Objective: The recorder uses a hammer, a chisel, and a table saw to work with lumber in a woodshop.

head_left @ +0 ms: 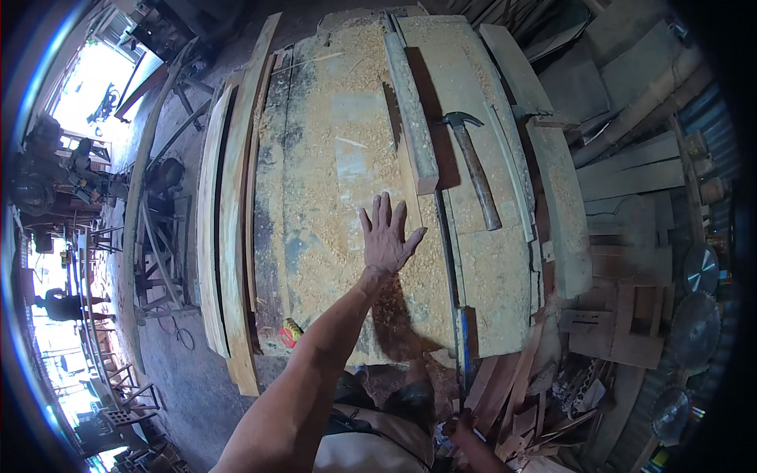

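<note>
My left hand [390, 236] is spread open on the sawdust-strewn wooden bench top [315, 181]. Just beyond it lies a short, thick timber [414, 134]; to its right rests a claw hammer [477, 177] with a wooden handle. A long, narrow metal bar [445, 244], blue at its near end [467, 339], runs toward my body. My right hand [461, 430] is low at the bottom of the view, fingers curled near that bar's end round something I cannot make out. A yellow and red tape measure [290, 335] sits by the bench's near left edge.
Long boards [236, 213] line the bench's left side, another board [560, 213] its right. Stacked offcuts [623, 299] and circular saw blades [694, 327] stand at the right. Wooden frames [158, 236] are at the left. A person [63, 303] is in the bright far-left background.
</note>
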Motion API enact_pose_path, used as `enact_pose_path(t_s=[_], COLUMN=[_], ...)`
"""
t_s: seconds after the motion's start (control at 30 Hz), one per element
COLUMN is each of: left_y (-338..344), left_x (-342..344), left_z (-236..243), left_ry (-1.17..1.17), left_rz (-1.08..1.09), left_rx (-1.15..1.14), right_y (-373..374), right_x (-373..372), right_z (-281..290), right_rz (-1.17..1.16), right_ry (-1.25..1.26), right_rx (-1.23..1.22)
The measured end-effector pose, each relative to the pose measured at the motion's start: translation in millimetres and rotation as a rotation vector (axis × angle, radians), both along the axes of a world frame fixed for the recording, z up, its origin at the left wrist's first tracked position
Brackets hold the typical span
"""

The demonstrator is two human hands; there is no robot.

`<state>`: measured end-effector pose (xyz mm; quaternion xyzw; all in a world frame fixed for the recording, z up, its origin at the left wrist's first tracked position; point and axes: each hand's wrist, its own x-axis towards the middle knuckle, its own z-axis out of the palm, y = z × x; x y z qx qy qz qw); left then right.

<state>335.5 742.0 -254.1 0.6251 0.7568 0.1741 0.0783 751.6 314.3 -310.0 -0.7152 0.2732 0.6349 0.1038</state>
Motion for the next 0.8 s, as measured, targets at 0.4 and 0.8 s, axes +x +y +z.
enact_pose_path(t_s=[0.4, 0.8], left_y=[3.8, -2.5], left_x=[2.2, 2.9], left_z=[-3.1, -6.4], left_ry=[0.031, 0.004], left_rz=[-0.005, 0.006], left_rx=[-0.046, -0.014], right_y=[56.7, -31.8], right_x=[84.4, 54.3], right_z=[-49.5, -35.7], right_rz=[0.268, 0.339], right_ry=[1.1, -0.216], right_rx=[-0.485, 0.524])
